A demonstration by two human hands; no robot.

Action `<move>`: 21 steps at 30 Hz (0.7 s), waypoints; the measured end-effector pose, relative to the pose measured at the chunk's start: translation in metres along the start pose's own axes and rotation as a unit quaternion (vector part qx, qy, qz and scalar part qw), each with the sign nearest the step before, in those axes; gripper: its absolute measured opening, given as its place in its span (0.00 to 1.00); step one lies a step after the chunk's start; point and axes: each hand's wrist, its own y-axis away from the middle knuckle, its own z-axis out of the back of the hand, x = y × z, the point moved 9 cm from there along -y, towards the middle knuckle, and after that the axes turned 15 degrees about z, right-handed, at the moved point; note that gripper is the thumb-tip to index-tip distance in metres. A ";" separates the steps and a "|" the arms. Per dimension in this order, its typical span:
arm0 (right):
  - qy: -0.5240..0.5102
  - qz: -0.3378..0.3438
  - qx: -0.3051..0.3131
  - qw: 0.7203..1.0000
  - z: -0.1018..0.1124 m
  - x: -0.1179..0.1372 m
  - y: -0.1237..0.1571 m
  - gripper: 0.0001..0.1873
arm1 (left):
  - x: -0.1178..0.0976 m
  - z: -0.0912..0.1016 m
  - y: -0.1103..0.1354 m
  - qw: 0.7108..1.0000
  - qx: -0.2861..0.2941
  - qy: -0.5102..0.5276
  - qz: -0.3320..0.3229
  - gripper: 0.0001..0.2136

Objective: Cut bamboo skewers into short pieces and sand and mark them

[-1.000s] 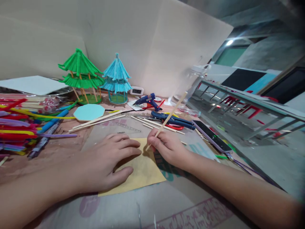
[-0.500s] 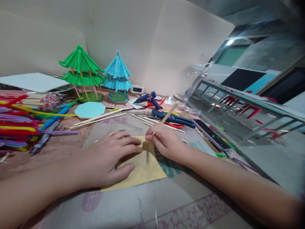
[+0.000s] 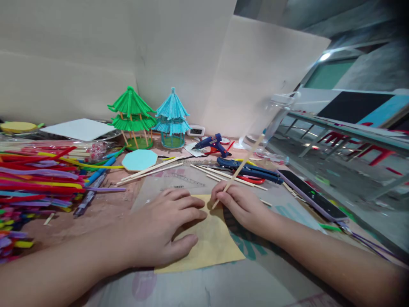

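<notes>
Left hand [image 3: 159, 230] flat on yellow sheet [image 3: 214, 243]; right hand [image 3: 239, 204] grips wooden stick [image 3: 239, 168]

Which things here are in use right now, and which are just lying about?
In use:
left hand flat on yellow sheet
right hand gripping thin wooden stick

Lying about:
glue gun
green pavilion
blue pavilion
phone
straws

Much of the yellow paper [image 3: 211, 243] is covered by the left hand [image 3: 162, 230]; the pile of coloured straws [image 3: 35, 183] is cut off at the left edge.
</notes>
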 end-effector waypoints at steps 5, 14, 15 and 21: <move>0.052 -0.024 -0.038 0.998 0.010 -0.012 0.001 0.10 | 0.004 -0.002 0.000 1.000 -0.002 -0.001 0.002 0.19; 0.085 0.078 0.035 0.993 0.001 0.007 -0.004 0.12 | 0.005 -0.006 0.001 1.000 -0.005 -0.004 -0.002 0.19; 0.108 0.085 0.032 0.990 0.003 0.008 -0.004 0.11 | 0.005 -0.006 0.001 1.000 -0.006 -0.006 -0.001 0.19; 0.089 0.099 0.055 0.990 -0.004 0.010 -0.005 0.11 | 0.006 -0.006 0.002 1.000 -0.019 -0.012 -0.005 0.20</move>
